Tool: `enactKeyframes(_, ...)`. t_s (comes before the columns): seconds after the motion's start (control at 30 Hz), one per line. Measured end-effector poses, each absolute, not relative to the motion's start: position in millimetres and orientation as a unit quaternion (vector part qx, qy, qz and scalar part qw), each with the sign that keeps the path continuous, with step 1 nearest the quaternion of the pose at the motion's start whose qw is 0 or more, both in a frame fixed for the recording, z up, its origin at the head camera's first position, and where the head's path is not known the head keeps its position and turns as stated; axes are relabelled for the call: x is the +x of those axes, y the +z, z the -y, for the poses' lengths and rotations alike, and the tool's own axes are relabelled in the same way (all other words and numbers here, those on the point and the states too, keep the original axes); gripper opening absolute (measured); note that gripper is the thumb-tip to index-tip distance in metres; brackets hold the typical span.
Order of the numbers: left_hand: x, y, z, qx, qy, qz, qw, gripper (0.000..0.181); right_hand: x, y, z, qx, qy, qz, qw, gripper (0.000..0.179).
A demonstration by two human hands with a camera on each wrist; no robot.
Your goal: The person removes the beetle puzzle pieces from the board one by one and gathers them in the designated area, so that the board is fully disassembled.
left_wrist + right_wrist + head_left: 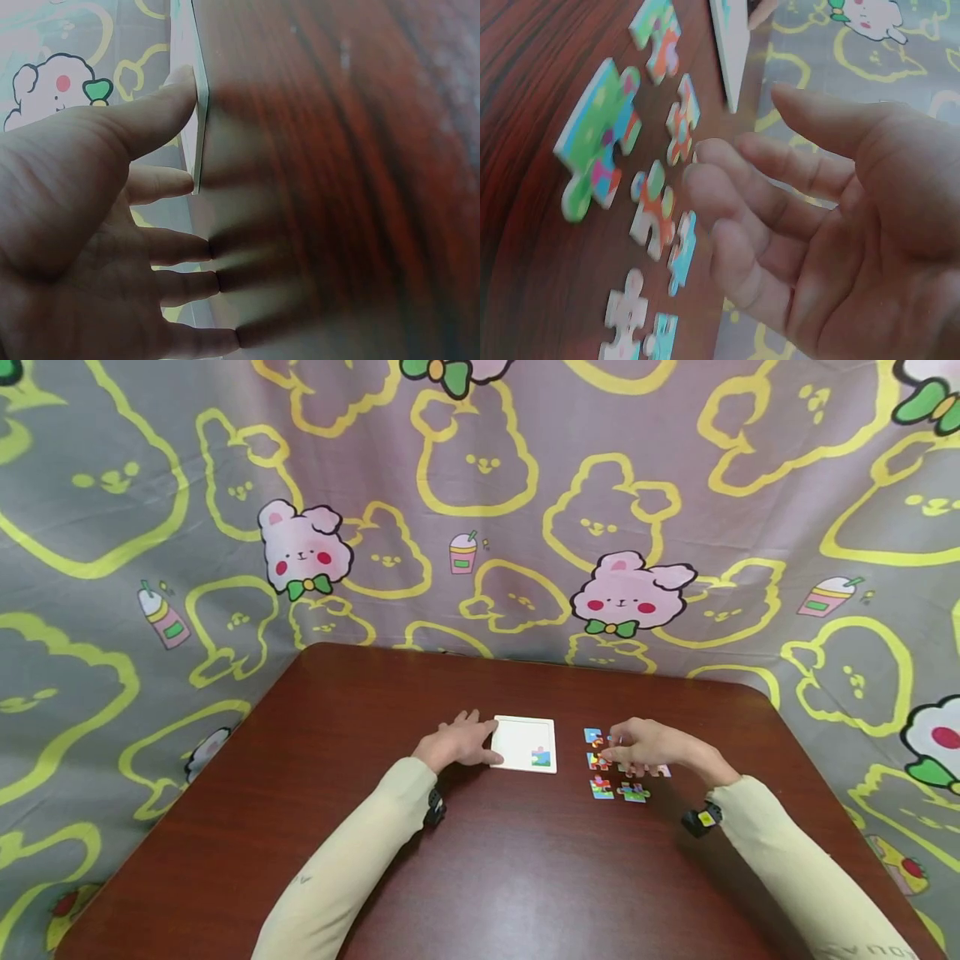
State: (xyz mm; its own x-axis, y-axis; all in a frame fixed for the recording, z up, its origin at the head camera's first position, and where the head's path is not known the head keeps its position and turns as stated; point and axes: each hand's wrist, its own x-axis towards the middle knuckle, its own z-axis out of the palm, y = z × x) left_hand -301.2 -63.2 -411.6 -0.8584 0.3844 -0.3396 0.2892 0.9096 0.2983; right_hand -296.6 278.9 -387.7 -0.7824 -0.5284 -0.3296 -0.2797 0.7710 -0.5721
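A white square puzzle tray lies flat on the table, with joined colourful pieces in its near right corner. At the tray's left edge is my left hand, fingers straight and spread; in the left wrist view the thumb and index finger touch the tray's edge. My right hand hovers over several loose jigsaw pieces to the tray's right. Its fingers are loosely bent, thumb apart, with nothing visible between them in the right wrist view. A green piece lies close by there; the hand partly hides others in the head view.
The dark red-brown table has rounded far corners. Behind and beside it hangs a grey curtain printed with cartoon bunnies. Each wrist wears a small black camera, such as the right one.
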Motion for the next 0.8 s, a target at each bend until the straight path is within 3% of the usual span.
enactKeyframes(0.53, -301, -412, 64, 0.177, 0.125, -0.956, 0.199, 0.075, -299, -388, -238, -0.260, -0.272, -0.901, 0.215, 0.016)
enactKeyframes(0.8, -301, -411, 63, 0.178, 0.119, -0.956, 0.202, 0.076, -300, -392, -218, -0.267, -0.271, -0.901, 0.207, 0.028)
